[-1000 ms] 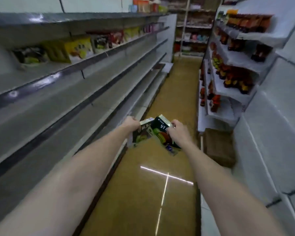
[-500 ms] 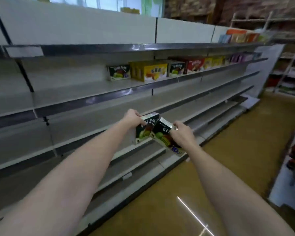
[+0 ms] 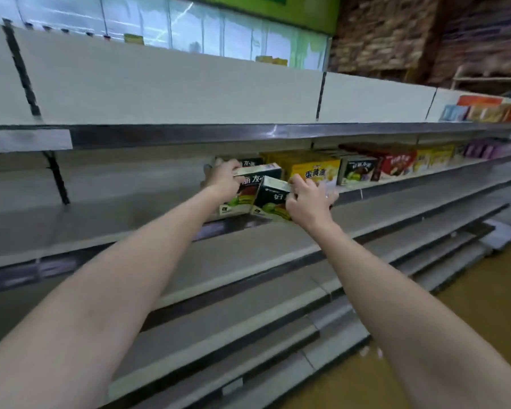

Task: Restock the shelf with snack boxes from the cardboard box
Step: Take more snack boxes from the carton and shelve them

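My left hand (image 3: 224, 180) grips a dark green snack box (image 3: 248, 190) by its top left corner. Beside it, my right hand (image 3: 309, 199) grips a second dark green snack box (image 3: 270, 199) at its right side. Both boxes are raised to the front edge of the second shelf (image 3: 130, 202) and touch each other. A matching green box (image 3: 250, 163) stands on that shelf just behind my left hand, mostly hidden. The cardboard box is out of view.
On the same shelf to the right stand yellow boxes (image 3: 313, 169), another green box (image 3: 359, 171), red boxes (image 3: 396, 165) and purple packs (image 3: 484, 149). The top shelf (image 3: 189, 132) hangs just above. Lower shelves (image 3: 248, 261) step out toward the brown floor (image 3: 469, 335).
I turned from the aisle to face the shelves. Both hands lifted the two green boxes from waist height up to the second shelf's edge.
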Demonstrator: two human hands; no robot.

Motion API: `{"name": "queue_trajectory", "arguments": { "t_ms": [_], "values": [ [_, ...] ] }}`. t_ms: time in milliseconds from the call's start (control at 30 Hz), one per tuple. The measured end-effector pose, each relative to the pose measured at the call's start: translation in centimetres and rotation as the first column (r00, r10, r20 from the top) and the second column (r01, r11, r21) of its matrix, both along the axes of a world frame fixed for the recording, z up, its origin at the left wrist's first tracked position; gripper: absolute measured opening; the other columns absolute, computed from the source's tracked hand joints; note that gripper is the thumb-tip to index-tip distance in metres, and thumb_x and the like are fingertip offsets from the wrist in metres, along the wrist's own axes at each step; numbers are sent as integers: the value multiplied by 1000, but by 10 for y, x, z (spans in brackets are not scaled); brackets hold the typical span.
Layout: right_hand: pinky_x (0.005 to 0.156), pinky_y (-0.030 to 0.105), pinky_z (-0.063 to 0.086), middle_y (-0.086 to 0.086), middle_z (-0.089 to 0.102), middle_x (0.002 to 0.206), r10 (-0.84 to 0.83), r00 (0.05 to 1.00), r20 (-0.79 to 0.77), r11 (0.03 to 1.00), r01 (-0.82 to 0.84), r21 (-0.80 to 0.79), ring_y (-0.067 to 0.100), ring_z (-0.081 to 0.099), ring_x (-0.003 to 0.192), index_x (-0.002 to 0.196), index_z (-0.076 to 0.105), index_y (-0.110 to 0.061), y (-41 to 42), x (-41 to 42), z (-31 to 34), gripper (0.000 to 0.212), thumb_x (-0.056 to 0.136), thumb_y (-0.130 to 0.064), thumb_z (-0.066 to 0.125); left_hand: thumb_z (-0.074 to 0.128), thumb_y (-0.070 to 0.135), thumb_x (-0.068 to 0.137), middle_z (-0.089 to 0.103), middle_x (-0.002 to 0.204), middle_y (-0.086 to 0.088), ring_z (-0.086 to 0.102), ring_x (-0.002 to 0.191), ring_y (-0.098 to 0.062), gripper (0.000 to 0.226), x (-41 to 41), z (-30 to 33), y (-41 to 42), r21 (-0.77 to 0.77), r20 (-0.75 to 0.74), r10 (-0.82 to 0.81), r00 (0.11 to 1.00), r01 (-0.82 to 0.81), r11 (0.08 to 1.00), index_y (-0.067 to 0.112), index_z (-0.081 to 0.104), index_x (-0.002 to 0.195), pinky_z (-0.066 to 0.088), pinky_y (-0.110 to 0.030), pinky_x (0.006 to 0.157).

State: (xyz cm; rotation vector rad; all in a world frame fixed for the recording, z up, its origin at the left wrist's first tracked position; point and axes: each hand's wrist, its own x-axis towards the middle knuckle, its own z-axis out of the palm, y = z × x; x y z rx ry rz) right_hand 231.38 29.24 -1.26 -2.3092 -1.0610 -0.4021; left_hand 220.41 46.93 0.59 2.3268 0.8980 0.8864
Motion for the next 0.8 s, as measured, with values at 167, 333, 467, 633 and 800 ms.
{"name": "queue_trajectory", "arguments": {
  "t_ms": [167, 333, 467, 633, 800],
  "values": [
    [109, 68, 18, 13, 51, 132, 69, 996, -56, 995, -72, -64, 41, 30, 130, 125, 45, -33, 55, 34, 9, 30, 97, -30, 38, 59, 28, 98, 44, 132, -11, 48, 118, -38, 29, 23, -5, 47, 39, -24, 134, 991, -133, 990, 32, 60, 127, 42, -37, 102],
    [107, 63, 21, 16, 47, 139, 170, 985, 18, 978, -166, -123, 41, 29, 133, 139, 43, -32, 100, 69, 11, 40, 100, -30, 40, 70, 23, 90, 57, 133, -9, 59, 116, -30, 32, 47, -14, 83, -66, 58, 187, 981, -183, 981, 25, 67, 122, 44, -27, 96],
    [113, 62, 15, 10, 34, 154, 324, 946, -6, 907, -313, -281, 43, 18, 142, 145, 38, -36, 132, 102, 2, 53, 94, -38, 52, 66, 13, 92, 60, 133, -13, 60, 116, -30, 36, 72, -22, 99, -89, 13, 216, 976, -214, 973, 15, 63, 128, 47, -28, 98],
    [113, 62, 17, 5, 29, 155, 438, 890, 130, 869, -381, -317, 37, 23, 140, 148, 32, -39, 165, 137, -15, 70, 86, -50, 64, 54, 20, 97, 65, 127, -8, 61, 113, -26, 23, 97, -33, 102, -94, -6, 250, 968, -250, 964, 17, 65, 118, 42, -20, 81],
    [115, 61, 12, 9, 29, 152, 468, 872, 143, 859, -412, -304, 36, 21, 141, 149, 29, -42, 188, 160, -20, 69, 89, -52, 61, 66, 10, 90, 69, 114, -21, 67, 87, -30, 13, 109, -36, 125, -409, 215, 334, 918, -226, 884, 22, 64, 85, 57, -38, 80]
  ]
}}
